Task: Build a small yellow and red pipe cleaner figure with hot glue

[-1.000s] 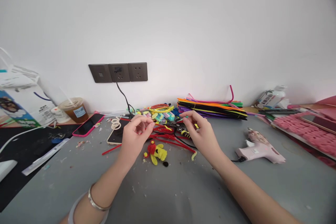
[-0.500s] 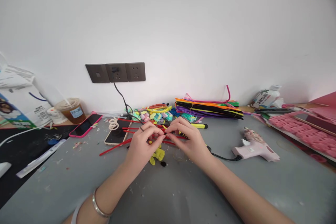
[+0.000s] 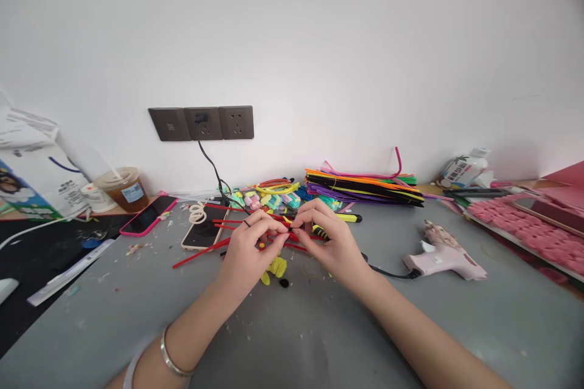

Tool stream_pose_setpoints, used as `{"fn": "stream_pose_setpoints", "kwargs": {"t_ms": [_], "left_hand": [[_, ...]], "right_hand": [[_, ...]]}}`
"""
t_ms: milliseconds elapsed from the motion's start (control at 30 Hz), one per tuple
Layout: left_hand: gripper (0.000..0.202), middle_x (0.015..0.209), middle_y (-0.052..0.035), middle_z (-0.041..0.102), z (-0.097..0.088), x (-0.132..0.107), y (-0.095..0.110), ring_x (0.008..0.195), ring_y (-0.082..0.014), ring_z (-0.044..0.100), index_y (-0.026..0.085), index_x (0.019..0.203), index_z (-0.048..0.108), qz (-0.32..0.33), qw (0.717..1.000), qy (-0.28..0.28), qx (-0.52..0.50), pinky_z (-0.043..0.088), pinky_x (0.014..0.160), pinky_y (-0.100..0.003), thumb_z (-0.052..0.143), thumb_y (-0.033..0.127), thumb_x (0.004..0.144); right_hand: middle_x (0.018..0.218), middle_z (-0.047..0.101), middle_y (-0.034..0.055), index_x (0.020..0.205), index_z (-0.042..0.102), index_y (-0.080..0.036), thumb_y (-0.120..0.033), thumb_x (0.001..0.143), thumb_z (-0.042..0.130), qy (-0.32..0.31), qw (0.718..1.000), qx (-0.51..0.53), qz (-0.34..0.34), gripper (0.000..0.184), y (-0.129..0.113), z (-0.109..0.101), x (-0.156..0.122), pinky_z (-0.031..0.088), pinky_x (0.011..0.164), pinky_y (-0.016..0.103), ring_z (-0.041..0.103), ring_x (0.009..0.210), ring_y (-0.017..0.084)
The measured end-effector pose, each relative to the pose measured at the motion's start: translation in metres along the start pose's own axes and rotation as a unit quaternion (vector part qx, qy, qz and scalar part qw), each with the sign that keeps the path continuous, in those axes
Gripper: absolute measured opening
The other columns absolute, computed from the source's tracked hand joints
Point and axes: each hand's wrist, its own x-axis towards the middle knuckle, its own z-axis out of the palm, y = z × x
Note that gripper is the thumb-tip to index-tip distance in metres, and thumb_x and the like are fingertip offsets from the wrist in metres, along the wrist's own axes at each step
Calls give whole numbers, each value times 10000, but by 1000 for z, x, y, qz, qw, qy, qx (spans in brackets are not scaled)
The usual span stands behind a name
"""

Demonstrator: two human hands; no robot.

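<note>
My left hand [image 3: 252, 249] and my right hand [image 3: 329, 243] meet over the middle of the table, thumbs and index fingers pinched together. A tiny dark bit shows between the fingertips; fingers and red strands behind hide its kind. Red pipe cleaners [image 3: 201, 255] lie spread out behind and left of my left hand. Below the fingertips rests a fuzzy yellow pipe-cleaner shape [image 3: 277, 267], with a small black oval piece [image 3: 285, 283] beside it. A yellow-and-black tool [image 3: 349, 218] lies partly hidden behind my right hand.
At the back lies a bundle of coloured pipe cleaners [image 3: 365, 187]. A pink glue gun [image 3: 444, 260] with a black cord lies to the right. On the left are a pink-edged phone [image 3: 148, 216], a second phone [image 3: 203, 234] and a drink cup [image 3: 130, 191]. A pink keyboard [image 3: 524, 228] lies far right.
Both hands have shifted very slightly to the right, still pinched together. The things on the table have stayed in place.
</note>
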Motion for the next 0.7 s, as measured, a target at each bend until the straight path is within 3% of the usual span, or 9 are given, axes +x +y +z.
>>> {"fn": "stream_pose_setpoints", "kwargs": {"t_ms": [400, 533, 700], "left_hand": [[38, 816, -26, 650, 0, 1, -1, 686, -136, 629, 207, 847, 693, 16, 999, 16, -25, 491, 579, -235, 665, 191, 866], [56, 799, -27, 664, -1, 1, 1, 710, -150, 650, 209, 827, 711, 28, 999, 30, -34, 512, 619, -253, 676, 183, 863], [80, 778, -26, 675, -1, 2, 1, 740, -161, 656, 212, 813, 729, 47, 998, 41, -21, 525, 666, -269, 685, 159, 854]], "right_hand": [[894, 595, 55, 852, 636, -228, -275, 955, 593, 7, 991, 126, 54, 121, -6, -3, 4, 479, 744, 331, 575, 865, 204], [889, 593, 57, 853, 650, -228, -323, 952, 601, 3, 990, 128, 56, 146, -5, -2, 4, 479, 739, 337, 583, 856, 207], [882, 588, 53, 847, 648, -221, -247, 939, 602, -2, 994, 103, 48, 106, -4, -2, 4, 475, 696, 320, 583, 832, 197]]}}
